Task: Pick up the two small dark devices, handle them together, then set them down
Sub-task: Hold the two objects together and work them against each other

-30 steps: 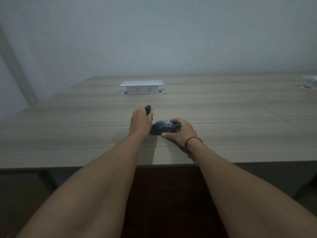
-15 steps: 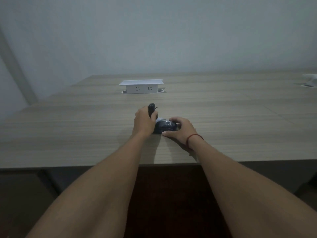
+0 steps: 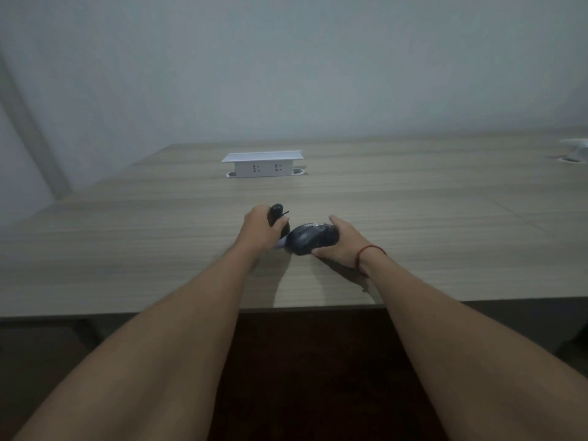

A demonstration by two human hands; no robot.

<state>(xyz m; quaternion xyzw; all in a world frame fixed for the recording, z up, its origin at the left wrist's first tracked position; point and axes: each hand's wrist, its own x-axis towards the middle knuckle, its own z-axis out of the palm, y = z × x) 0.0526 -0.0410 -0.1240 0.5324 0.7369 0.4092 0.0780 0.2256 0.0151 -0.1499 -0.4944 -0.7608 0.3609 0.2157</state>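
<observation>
Both devices are in hand, so this reads as the handling step, pickup done. Left hand (image 3: 259, 229) is closed around a slim dark device (image 3: 276, 211), its rounded top poking up above the fist; a thin dark bit sticks out to the right near the top, too small to identify. Right hand (image 3: 339, 241) is clamped on the mouse (image 3: 310, 238), fingers over the far end and thumb under the near edge, mouse tilted with its back toward the camera. The two devices sit just beside each other; can't tell whether they touch. A small pale patch shows between left hand and mouse, unclear what it is. Both hands are low over the table (image 3: 127, 265), near its front edge; shadows under them suggest the mouse is lifted, but contact isn't certain. White socket box (image 3: 263, 164) stands well apart behind them. Next move, as a guess: bring the two together or finish working them, then lower each flat onto bare tabletop and let go. Watch the edge, keep the set-down forward of it.
</observation>
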